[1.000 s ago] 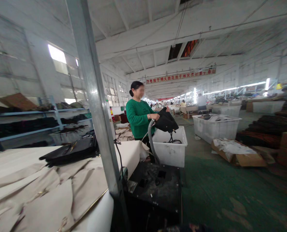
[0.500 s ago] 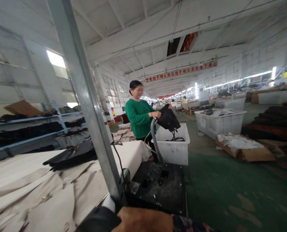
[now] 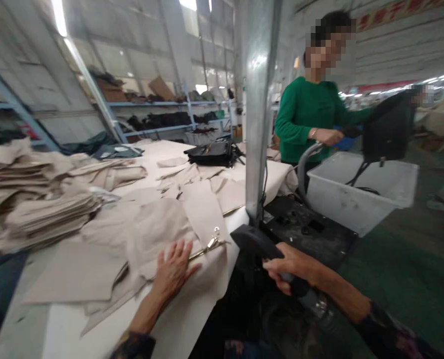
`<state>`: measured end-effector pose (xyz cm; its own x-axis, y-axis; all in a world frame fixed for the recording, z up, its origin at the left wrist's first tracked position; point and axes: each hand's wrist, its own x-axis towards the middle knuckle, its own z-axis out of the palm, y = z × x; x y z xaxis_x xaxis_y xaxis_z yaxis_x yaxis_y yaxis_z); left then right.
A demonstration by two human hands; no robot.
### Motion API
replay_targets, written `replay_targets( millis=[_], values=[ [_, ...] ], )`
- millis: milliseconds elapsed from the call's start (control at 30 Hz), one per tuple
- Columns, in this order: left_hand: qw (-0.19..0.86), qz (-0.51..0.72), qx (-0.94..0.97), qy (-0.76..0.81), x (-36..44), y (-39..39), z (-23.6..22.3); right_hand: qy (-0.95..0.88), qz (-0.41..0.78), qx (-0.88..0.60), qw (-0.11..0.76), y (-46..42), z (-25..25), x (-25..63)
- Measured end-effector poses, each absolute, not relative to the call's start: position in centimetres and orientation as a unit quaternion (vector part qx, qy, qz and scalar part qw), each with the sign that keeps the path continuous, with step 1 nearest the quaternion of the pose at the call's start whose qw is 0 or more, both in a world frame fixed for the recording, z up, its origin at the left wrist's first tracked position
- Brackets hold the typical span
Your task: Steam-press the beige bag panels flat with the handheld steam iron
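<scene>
My left hand lies flat with spread fingers on a beige fabric piece, beside a gold zipper with metal hardware at its end. In my right hand is a black curved hose nozzle; my fingers wrap round its neck, and a hose with a metal clamp runs down from it. The nozzle head is over the right edge of the white-covered table, apart from the fabric.
Stacked beige pieces lie at left, black bags farther back. A metal post rises beside a black machine top. Beyond it, a person in green holds a black bag over a white bin.
My view has swung left and down, bringing the table and my left hand into sight. The other person still holds a black bag above the bin.
</scene>
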<state>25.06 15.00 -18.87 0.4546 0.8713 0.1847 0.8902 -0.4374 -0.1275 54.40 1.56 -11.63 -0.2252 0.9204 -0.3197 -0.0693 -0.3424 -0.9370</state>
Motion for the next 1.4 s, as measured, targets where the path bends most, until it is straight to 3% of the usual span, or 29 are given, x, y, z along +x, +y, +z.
replay_targets(
  millis=[233, 567, 733, 933, 1200, 1400],
  values=[
    [0.158, -0.116, -0.835, -0.514, 24.0, 14.0, -22.0, -0.431, 0.669, -0.506, 0.333, 3.3, -12.6, 54.6],
    [0.153, -0.173, -0.835, -0.5, 24.0, 13.6, -21.4, -0.481, 0.63, -0.518, 0.321, 6.8, -12.3, 53.7],
    [0.126, -0.249, -0.87, -0.406, 26.9, 15.0, -19.7, -0.451, 0.644, -0.525, 0.325, 7.1, -12.5, 53.2],
    [0.102, -0.237, -0.891, -0.374, 30.0, 15.9, -20.0, -0.442, 0.654, -0.522, 0.325, 7.5, -12.3, 52.6],
    [0.184, -0.34, -0.864, -0.324, 28.9, 13.1, -22.1, -0.433, 0.667, -0.523, 0.307, 7.5, -12.0, 52.3],
    [0.131, -0.362, -0.873, -0.299, 28.0, 13.4, -23.3, -0.482, 0.664, -0.514, 0.252, 7.3, -12.3, 51.3]
  ],
)
